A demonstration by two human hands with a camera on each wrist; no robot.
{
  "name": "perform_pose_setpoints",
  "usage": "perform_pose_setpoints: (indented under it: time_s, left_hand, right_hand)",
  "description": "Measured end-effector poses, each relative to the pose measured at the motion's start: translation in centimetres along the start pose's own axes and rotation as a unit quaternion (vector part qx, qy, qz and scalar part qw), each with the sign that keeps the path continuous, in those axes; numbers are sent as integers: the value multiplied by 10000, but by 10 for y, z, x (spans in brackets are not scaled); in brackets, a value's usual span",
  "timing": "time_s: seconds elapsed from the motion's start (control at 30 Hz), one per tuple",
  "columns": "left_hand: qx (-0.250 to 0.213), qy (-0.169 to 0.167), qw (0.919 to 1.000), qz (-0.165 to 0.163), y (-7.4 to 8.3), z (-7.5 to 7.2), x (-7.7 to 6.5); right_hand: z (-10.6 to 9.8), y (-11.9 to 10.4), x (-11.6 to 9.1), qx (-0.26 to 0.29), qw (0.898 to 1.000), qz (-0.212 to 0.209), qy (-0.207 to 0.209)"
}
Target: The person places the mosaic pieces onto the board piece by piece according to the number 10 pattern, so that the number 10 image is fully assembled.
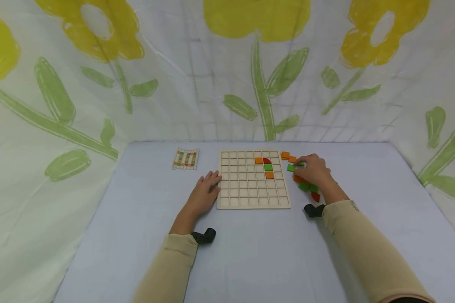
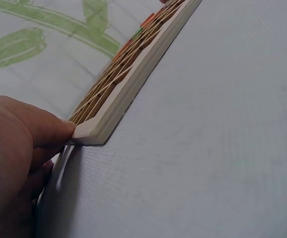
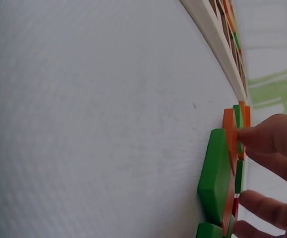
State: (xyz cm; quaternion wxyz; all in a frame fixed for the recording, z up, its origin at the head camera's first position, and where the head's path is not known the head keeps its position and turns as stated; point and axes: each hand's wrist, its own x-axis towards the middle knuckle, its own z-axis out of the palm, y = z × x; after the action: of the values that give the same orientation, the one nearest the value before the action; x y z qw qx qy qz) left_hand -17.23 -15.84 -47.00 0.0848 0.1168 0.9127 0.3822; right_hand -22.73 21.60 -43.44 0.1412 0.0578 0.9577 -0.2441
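A square wooden grid board (image 1: pixel 242 183) lies on the table. A few tiles sit in its upper right cells: an orange tile (image 1: pixel 258 160), a red quarter-round (image 1: pixel 267 160), a green tile (image 1: pixel 268 167) and another orange tile (image 1: pixel 269 175). My left hand (image 1: pixel 204 194) rests at the board's left edge with fingers extended, its thumb (image 2: pixel 59 130) touching the near corner. Right of the board, my right hand (image 1: pixel 314 171) is over a pile of loose tiles (image 1: pixel 303 186). Its thumb and index finger pinch a green tile (image 1: pixel 301 164), partly hidden by the hand.
A small pattern card (image 1: pixel 185 159) with colored squares lies left of the board. Loose orange tiles (image 1: pixel 285 155) are near the board's upper right corner. A red quarter-round (image 1: pixel 315 197) lies at the pile's near end. Behind the table hangs a flower-patterned curtain (image 1: pixel 167 92).
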Motion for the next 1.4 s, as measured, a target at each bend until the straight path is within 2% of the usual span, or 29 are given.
perform_pose_setpoints:
  time_s: [0.27, 0.43, 0.77, 0.93, 1.07, 1.2, 1.4]
  left_hand:
    - [16, 49, 10000, 71, 1, 0, 1]
    - [7, 48, 10000, 8, -1, 0, 0]
    - [1, 28, 10000, 33, 1, -2, 1]
    - [-23, 20, 10000, -14, -2, 1, 0]
    - [-32, 10, 10000, -9, -3, 2, 0]
    - [-65, 53, 10000, 38, -2, 2, 0]
    - [-41, 21, 10000, 0, -3, 1, 1]
  right_hand:
    - [4, -3, 0, -134, 9997, 71, 166]
    - [4, -6, -1, -80, 9999, 74, 86]
    - [1, -9, -3, -872, 9947, -459, 277]
    - [3, -8, -3, -960, 9932, -602, 267]
    - [6, -7, -3, -989, 9914, -748, 418]
    - [8, -10, -4, -837, 9892, -1119, 438]
    - [11, -24, -10, -166, 9812, -1911, -192]
